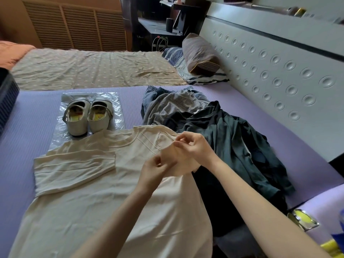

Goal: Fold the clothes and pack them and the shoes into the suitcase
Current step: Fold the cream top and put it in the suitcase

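Observation:
A cream short-sleeved top lies spread on the purple mat, its left sleeve flat. My left hand and my right hand pinch the top's right sleeve and hold it lifted over the body of the garment. A pair of white shoes stands on a clear plastic bag just beyond the collar. To the right lies a heap of clothes: a dark green garment, a grey one and blue denim. A dark suitcase edge shows at far left.
A purple mat covers the near bed. A padded white headboard runs along the right. A brown pillow and striped bedding lie at the back. A small mirror and yellow items sit at bottom right.

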